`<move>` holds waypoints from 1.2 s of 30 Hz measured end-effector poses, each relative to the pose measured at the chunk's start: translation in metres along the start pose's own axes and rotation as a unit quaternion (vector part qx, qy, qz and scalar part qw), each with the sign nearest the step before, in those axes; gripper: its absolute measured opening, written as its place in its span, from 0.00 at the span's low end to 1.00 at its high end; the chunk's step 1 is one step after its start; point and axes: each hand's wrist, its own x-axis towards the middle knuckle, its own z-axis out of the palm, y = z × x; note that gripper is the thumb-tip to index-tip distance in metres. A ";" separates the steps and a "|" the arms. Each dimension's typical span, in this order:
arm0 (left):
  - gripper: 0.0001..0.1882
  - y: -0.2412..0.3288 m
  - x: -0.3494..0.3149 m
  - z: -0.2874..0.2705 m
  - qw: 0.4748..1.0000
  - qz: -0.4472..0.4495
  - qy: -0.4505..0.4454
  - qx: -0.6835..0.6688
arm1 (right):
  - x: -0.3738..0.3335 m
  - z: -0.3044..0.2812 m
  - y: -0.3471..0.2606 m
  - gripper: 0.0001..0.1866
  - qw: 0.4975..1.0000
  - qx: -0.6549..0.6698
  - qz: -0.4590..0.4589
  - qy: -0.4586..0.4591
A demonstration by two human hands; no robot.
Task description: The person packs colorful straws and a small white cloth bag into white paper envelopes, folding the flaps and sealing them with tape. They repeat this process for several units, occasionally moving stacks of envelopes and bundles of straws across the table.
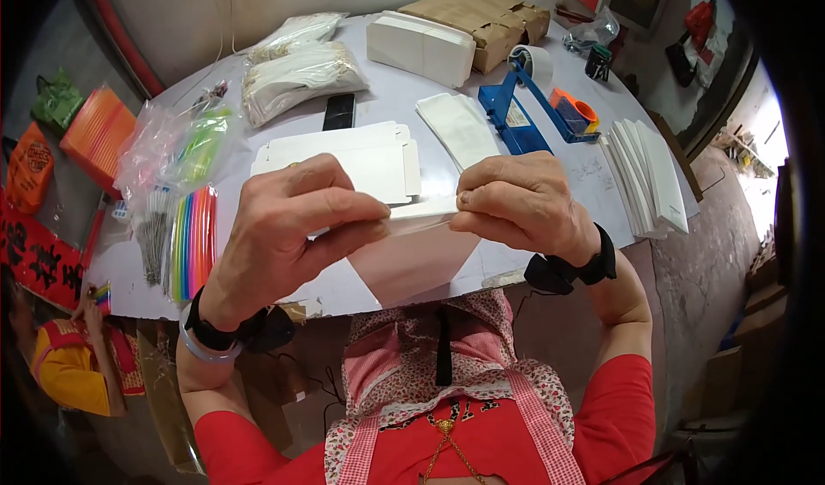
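Both hands grip a white paper carton in front of my chest, its narrow white top edge between them and its broad near panel shaded pinkish. My left hand pinches the left end of that edge between thumb and fingers. At the right end, my right hand pinches with its fingertips close together. Just beyond the hands, a flat white carton blank with cut flaps lies on the table. A stack of flat white paper pieces sits behind my right hand.
On the table's right stand a blue tape dispenser and several folded white cartons. Farther back are a white carton stack, a brown paper parcel, filled plastic bags and a phone. Coloured sticks lie left; another person sits lower left.
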 end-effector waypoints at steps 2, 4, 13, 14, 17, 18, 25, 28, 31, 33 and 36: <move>0.09 -0.002 0.003 0.004 1.000 0.023 0.005 0.012 | 0.000 0.000 0.000 0.13 1.000 0.000 0.005 -0.001; 0.09 -0.003 -0.002 0.007 0.999 0.026 0.037 0.020 | 0.001 -0.003 0.001 0.13 0.999 0.020 0.027 -0.014; 0.09 -0.009 -0.048 0.050 0.965 0.061 0.249 0.059 | -0.010 0.004 0.000 0.12 0.996 0.061 0.056 0.019; 0.10 -0.009 -0.048 0.052 0.960 0.075 0.257 0.081 | -0.011 0.005 0.000 0.12 0.997 0.058 0.056 0.021; 0.10 -0.008 -0.042 0.059 0.964 0.047 0.260 0.017 | -0.022 0.008 -0.002 0.11 0.992 0.084 0.076 0.052; 0.11 -0.007 -0.037 0.063 0.965 0.035 0.259 -0.020 | -0.024 0.007 -0.003 0.11 0.992 0.072 0.083 0.054; 0.07 -0.012 -0.044 0.073 0.944 -0.042 0.310 -0.107 | -0.058 -0.048 0.025 0.13 0.951 -0.082 0.265 0.135; 0.06 -0.015 -0.035 0.076 0.937 -0.033 0.334 -0.096 | -0.116 -0.092 0.086 0.18 0.837 -0.353 0.391 0.148; 0.06 -0.021 -0.025 0.078 0.931 -0.016 0.356 -0.079 | -0.142 -0.119 0.116 0.23 0.715 -0.098 0.689 0.069; 0.06 -0.030 -0.021 0.086 0.941 -0.054 0.322 -0.094 | -0.151 -0.118 0.124 0.22 0.694 -0.024 0.715 0.088; 0.06 -0.033 -0.017 0.084 0.946 -0.076 0.298 -0.102 | -0.160 -0.112 0.137 0.20 0.636 0.137 0.751 0.115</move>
